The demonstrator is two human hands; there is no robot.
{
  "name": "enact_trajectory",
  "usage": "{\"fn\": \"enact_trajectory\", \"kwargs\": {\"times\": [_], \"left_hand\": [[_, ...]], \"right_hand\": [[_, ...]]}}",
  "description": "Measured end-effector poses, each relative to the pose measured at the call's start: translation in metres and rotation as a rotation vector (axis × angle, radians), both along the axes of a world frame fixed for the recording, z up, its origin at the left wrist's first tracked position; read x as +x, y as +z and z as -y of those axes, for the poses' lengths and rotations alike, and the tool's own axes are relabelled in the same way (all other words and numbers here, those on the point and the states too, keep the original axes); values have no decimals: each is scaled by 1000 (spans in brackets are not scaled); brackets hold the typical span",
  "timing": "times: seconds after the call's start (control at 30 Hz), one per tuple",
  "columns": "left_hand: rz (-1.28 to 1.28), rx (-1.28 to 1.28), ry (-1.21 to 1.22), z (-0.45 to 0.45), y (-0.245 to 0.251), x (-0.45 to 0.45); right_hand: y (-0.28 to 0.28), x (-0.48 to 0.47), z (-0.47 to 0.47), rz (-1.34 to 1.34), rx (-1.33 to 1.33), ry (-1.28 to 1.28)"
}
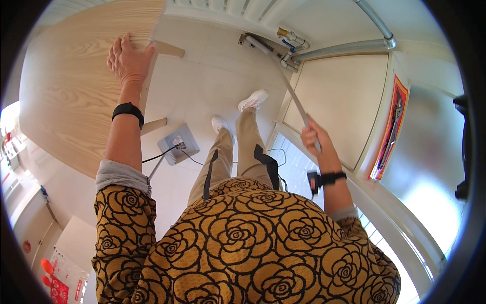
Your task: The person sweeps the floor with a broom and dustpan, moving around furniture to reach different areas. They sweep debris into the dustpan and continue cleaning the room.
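Note:
My left hand (129, 60) rests with spread fingers on the light wood-grain tabletop (72, 79), close to its right edge. In my right hand (317, 136) is the grey handle of a long broom (288, 87); its far end reaches the floor beside the wall pipes, where the head is blurred. A grey long-handled dustpan (191, 138) with some debris in it lies on the floor between the table and my feet. A dark cable crosses over it.
A white radiator (243, 9) and metal pipes with a blue-handled valve (290, 45) are at the top. A cream cabinet panel (338, 102) and a frosted glass pane (421, 152) stand at the right. Wooden table legs (169, 48) jut over the pale floor (182, 87).

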State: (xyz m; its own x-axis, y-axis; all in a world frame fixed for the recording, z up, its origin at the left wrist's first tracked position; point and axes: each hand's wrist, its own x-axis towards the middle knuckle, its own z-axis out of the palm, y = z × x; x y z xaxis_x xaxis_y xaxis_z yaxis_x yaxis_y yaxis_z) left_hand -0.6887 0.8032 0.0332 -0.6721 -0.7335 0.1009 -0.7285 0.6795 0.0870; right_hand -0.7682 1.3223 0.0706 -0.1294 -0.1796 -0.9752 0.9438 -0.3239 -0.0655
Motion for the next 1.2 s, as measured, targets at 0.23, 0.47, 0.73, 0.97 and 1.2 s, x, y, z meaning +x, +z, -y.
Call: {"fn": "enact_trajectory", "kwargs": {"times": [0.23,0.47,0.73,0.97,1.2], "left_hand": [[16,21,27,-2,1,-1],[7,32,18,-2,-1,0],[6,4,15,3,0,-2],[-17,11,-20,3,2,1],[8,40,-8,3,3,2]], "right_hand": [[-37,19,0,150,94,92],[51,75,-21,77,-10,197],[44,44,-28,2,10,-136],[-22,4,-23,127,-94,-247],[-50,-11,30,104,63,39]]}}
